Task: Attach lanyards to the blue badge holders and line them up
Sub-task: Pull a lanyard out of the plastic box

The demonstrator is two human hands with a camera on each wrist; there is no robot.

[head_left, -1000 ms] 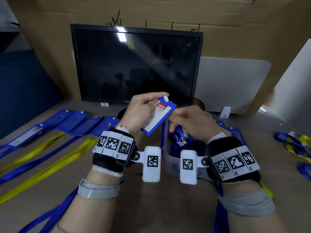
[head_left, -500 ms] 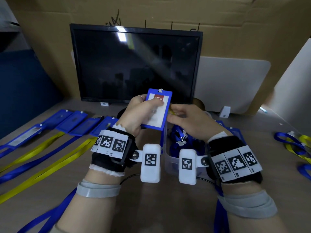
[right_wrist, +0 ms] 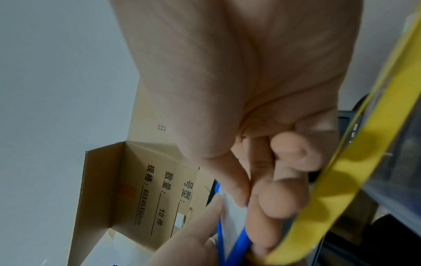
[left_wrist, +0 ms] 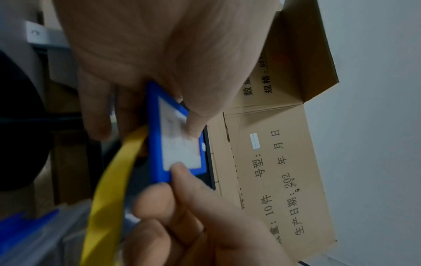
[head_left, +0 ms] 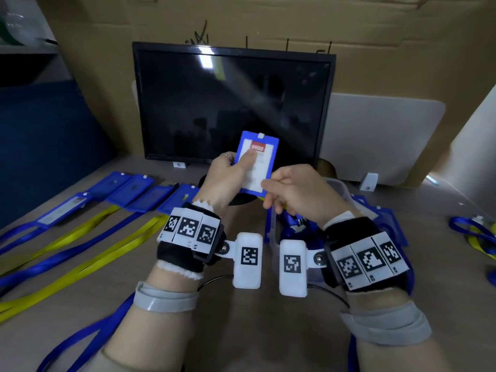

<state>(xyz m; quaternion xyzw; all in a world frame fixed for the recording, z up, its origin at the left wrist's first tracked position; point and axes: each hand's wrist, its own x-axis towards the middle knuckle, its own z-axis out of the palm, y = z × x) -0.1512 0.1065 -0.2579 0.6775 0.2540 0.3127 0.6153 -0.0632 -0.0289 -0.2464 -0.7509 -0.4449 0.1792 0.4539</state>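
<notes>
While my left hand (head_left: pixel 228 175) grips a blue badge holder (head_left: pixel 264 146) upright in front of the dark monitor (head_left: pixel 233 103), my thumb lies flat across its white card insert and my fingers wrap behind its left edge. My right hand (head_left: pixel 292 191) pinches the holder's lower right corner between thumb and forefinger, the other fingers curled in toward the palm. From the left wrist camera I see a yellow lanyard (left_wrist: pixel 109 194) hanging down just behind the holder, running close to my right fingers; from the right wrist camera that same yellow strap crosses beside my curled fingers, though I cannot tell whether they actually clamp it. A small white tab stands at the holder's top edge, and I cannot see any clip hooked to it.

On the table (head_left: pixel 241 331) to my left, a row of blue badge holders (head_left: pixel 134 189) lies side by side near the monitor's foot, with yellow and blue lanyards (head_left: pixel 80 261) trailing from them toward me. Just below my right hand sits a clear plastic bin (head_left: pixel 341 191) with blue lanyards heaped inside. Farther right, near the table edge, lies a loose tangle of blue and yellow lanyards (head_left: pixel 475 232). Brown cardboard (head_left: pixel 295 20) stands behind the monitor.
</notes>
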